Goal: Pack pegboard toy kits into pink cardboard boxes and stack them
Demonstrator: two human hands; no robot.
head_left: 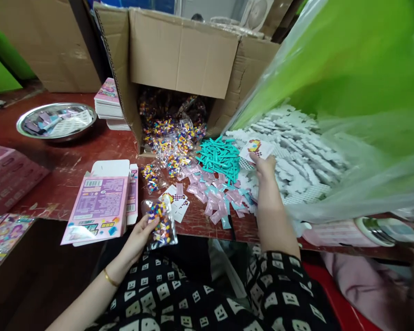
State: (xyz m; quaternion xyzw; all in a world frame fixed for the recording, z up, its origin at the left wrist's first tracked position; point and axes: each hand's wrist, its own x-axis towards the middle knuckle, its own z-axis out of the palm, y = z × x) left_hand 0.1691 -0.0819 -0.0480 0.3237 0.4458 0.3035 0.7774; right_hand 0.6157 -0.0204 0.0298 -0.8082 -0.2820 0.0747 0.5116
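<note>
Black fabric with a white blocky print point(179, 299), the seated person's clothing, comes closest, tucked up to the edge of a scuffed red table point(106, 149). Over that edge the left hand point(140, 236) holds a clear bag of coloured beads point(163, 225), thumb and fingers closed on its left side. Across the table the right hand point(265, 165) reaches forward, a small printed card point(257, 147) pinched at its lower edge, just in front of a heap of white pegboards point(293, 151) spilling from a big green-and-clear plastic sack point(365, 64).

Between the hands lie teal sticks point(221, 158) and a scatter of pink sachets point(214, 204). Behind them an open cardboard carton point(182, 55) lets more bead bags tumble onto the wood. To the left sit a flat pink box point(96, 207), a stack of printed cards point(107, 103) and a shiny metal bowl point(84, 130). A white fan point(257, 14) shows at the back of the room. On the right, beside a pale bottle point(338, 232), a neighbour's pinkish sleeve point(359, 280) shows; that corner is too dim to make out the hand's grip.
</note>
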